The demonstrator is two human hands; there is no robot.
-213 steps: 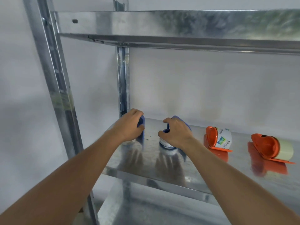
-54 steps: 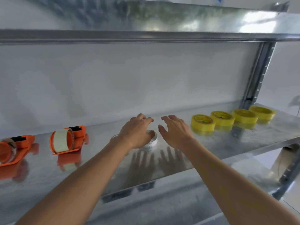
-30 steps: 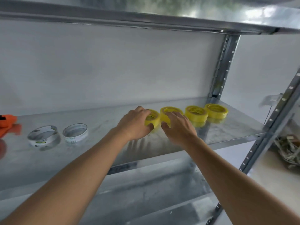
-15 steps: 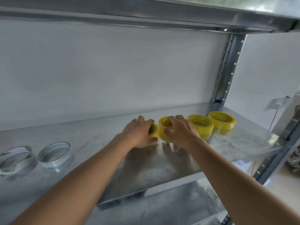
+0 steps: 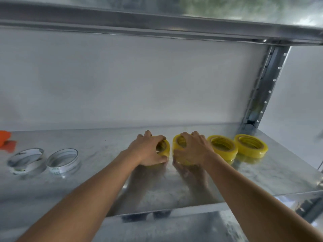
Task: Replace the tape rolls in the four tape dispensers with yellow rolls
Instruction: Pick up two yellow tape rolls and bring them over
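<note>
Several yellow tape rolls lie in a row on the metal shelf [image 5: 97, 187]. My left hand [image 5: 147, 150] grips the leftmost yellow roll [image 5: 165, 148], fingers curled over its top. Beside it, my right hand [image 5: 194, 149] grips the second yellow roll [image 5: 176, 144] and tilts it up a little. Two more yellow rolls [image 5: 222, 148] [image 5: 250, 145] lie flat to the right. Two clear used rolls [image 5: 26, 158] [image 5: 63, 158] lie flat at the left. The edge of an orange dispenser [image 5: 4, 137] shows at the far left.
An upper shelf [image 5: 157, 20] runs overhead. A perforated steel upright [image 5: 262, 88] stands at the back right corner. A white wall is behind, and a lower shelf [image 5: 166, 227] shows below the front edge.
Both hands have closed round the two leftmost yellow rolls, and these rolls have tipped up slightly. The view has swung a little left, bringing the orange dispenser's edge into sight.
</note>
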